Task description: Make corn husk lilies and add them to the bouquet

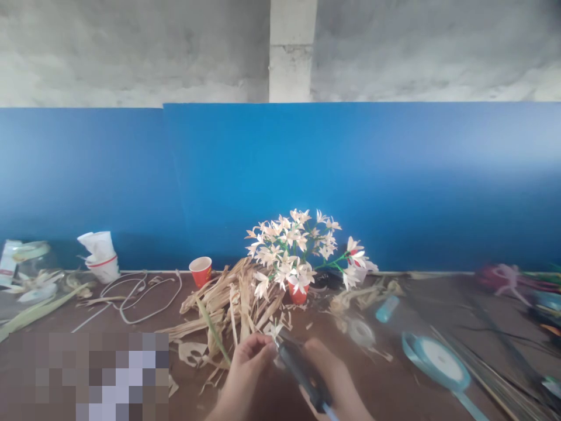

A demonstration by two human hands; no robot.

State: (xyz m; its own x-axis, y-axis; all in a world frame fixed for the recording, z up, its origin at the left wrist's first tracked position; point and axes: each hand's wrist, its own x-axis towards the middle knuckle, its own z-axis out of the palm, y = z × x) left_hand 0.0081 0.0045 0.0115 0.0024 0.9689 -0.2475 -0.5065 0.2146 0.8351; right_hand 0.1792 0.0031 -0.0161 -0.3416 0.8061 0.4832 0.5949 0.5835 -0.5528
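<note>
Low in the middle of the head view, my left hand (250, 363) is closed in a pinch on a small pale flower (274, 331). My right hand (329, 369) wraps round a black glue gun (302, 374), its nozzle right at the flower by my left fingertips. A bluish stick pokes out of the gun's rear end. Beyond both hands, a bunch of cream flowers (284, 245) on green stems stands in a red cup (298, 292). Dried husk strips (236, 295) lie heaped just left of it. Whether the nozzle touches the flower I cannot tell.
A red paper cup (200, 272), a white cable (127, 304) and stacked white cups (103, 257) are at the left. To the right lie a ribbon roll (440, 361), clear tape (362, 332) and thin sticks (486, 374). A blue partition (280, 158) closes the back.
</note>
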